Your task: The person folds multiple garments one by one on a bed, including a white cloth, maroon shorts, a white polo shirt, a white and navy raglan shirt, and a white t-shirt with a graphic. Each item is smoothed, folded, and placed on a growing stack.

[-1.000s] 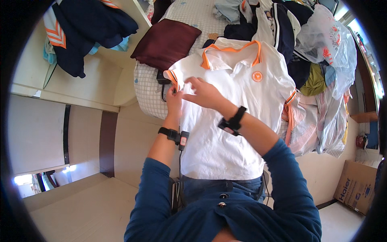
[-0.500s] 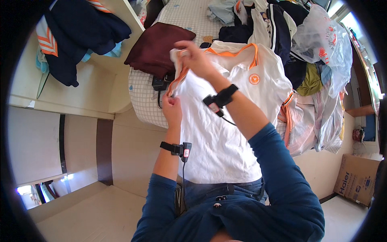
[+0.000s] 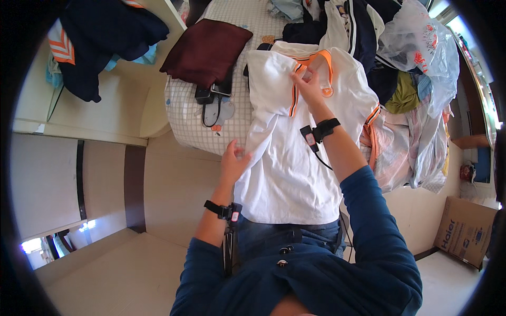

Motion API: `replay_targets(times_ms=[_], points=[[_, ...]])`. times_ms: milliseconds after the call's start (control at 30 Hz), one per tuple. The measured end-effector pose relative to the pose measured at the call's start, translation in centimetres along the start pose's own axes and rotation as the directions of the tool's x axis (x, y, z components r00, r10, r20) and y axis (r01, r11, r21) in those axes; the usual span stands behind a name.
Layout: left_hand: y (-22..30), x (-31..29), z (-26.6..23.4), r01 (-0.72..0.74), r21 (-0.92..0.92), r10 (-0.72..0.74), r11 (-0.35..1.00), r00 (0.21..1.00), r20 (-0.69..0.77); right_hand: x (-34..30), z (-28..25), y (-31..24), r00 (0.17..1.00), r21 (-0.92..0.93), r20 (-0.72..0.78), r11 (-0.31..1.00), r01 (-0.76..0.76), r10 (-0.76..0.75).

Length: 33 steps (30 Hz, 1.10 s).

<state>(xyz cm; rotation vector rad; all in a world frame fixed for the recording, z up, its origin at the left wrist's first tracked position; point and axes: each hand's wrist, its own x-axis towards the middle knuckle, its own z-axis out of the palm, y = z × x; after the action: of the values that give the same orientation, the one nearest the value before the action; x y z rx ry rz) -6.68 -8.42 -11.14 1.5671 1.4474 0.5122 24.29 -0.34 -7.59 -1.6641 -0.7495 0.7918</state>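
A white polo shirt (image 3: 295, 174) with orange trim lies on the bed's edge, its hem hanging toward me. The left sleeve (image 3: 271, 87) is folded inward over the chest, and its striped cuff runs beside the collar (image 3: 328, 66). My right hand (image 3: 311, 92) rests at that cuff near the collar, thumb and fingers apart. Beside the shirt's left edge, my left hand (image 3: 233, 162) is open, its fingertips close to the fabric. The round orange badge is mostly covered by my right hand.
A folded maroon cloth (image 3: 208, 50) and a black charger with a cable (image 3: 204, 96) lie left of the shirt on the checked bedsheet (image 3: 184, 124). Heaped clothes (image 3: 363, 31) and plastic bags (image 3: 421, 47) fill the right. Dark clothes (image 3: 105, 37) hang over a shelf at far left.
The left sleeve has been brought over onto the chest and laid down. My right hand has moved right toward the collar; my left hand has let go and dropped lower, nearer me.
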Motion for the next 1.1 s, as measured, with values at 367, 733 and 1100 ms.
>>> replay_targets(times_ms=[367,733,1100], points=[[0.9,-11.5,-2.6,-0.335,0.215,0.211,0.918,0.867,0.451,-1.7,-1.3,-0.5,0.979,-0.307,-0.016,0.933,0.189,-0.204],[6.5,-14.9,0.8,-0.460,0.182,0.002,0.869,0.371,0.929,-14.2,-16.9,7.6,0.924,-0.535,-0.353,0.842,-0.068,-0.149],[0.7,-9.8,6.6,-0.653,0.543,0.423,0.528,0.756,0.499,-4.9,-20.7,3.2,0.881,0.546,-0.267,0.815,-0.195,0.390]])
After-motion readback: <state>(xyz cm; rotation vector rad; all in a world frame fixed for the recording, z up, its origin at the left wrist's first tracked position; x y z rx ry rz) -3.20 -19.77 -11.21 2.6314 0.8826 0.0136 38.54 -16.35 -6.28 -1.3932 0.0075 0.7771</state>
